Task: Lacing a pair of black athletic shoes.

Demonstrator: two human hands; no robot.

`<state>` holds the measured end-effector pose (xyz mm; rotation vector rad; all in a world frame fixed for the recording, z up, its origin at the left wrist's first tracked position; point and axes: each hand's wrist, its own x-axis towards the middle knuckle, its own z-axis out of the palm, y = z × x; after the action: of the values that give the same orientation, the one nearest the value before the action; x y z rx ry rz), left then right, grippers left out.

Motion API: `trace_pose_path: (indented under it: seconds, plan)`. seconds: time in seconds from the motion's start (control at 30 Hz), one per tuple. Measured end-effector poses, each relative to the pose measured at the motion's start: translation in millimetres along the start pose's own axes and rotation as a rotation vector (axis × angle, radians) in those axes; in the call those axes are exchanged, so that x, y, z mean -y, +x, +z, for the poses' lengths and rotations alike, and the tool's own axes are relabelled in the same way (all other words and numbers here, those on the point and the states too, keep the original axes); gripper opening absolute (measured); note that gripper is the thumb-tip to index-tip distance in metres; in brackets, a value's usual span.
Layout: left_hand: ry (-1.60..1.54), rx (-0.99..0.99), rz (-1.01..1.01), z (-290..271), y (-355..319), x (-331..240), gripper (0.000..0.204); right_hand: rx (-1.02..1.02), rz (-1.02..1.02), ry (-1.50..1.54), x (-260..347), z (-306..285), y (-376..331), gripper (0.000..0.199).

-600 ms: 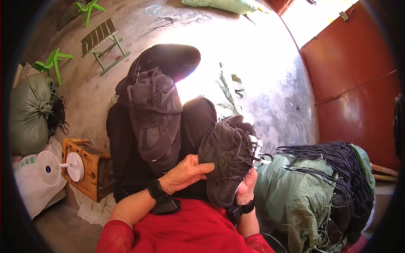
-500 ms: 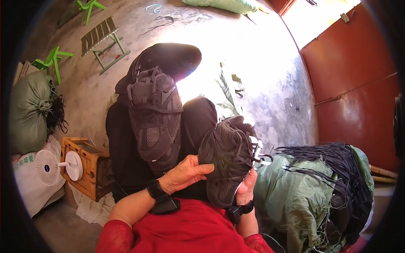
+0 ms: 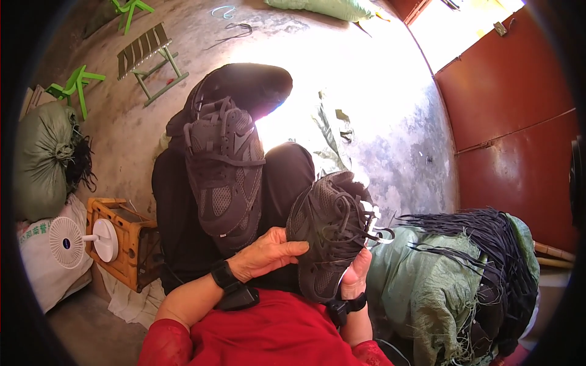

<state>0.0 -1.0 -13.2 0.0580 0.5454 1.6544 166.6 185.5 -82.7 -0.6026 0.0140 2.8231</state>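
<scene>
A dark grey lace-up sneaker (image 3: 326, 238) is held tilted over my lap, its toe toward me and its laces hanging loose on the right. My left hand (image 3: 268, 251) grips its left side, thumb on the upper and the other fingers partly hidden. From the right, my right hand (image 3: 355, 274) supports the same sneaker, with most of its fingers behind it. A matching sneaker (image 3: 223, 177) rests on my dark-trousered legs, its toe toward me and its laces loose across the top.
At right, a green woven sack (image 3: 403, 262) spills black strips (image 3: 470, 229). A white fan (image 3: 107, 240) sits by a wooden stool (image 3: 125, 268) at left, near another tied sack (image 3: 39, 158). Farther off are a folding stool (image 3: 143, 52) and a red metal door (image 3: 506, 97).
The held sneaker has shifted very slightly in my hands, its toe end tipping a little lower. My hands keep nearly the same positions, and the other sneaker stays put.
</scene>
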Motion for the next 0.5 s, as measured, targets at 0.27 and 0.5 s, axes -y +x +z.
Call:
trace_pose_path:
  seconds: [0.27, 0.5]
  plan:
    - [0.247, -0.183, -0.085, -1.7, -7.6, -9.0, 0.012, 0.085, -0.070, -0.207, 25.9, -8.8, 5.4, 0.032]
    - [0.130, -0.222, -0.058, 34.6, -20.1, -16.8, 0.037, -0.191, -0.523, -1.145, 25.4, -36.7, 26.0, 0.031]
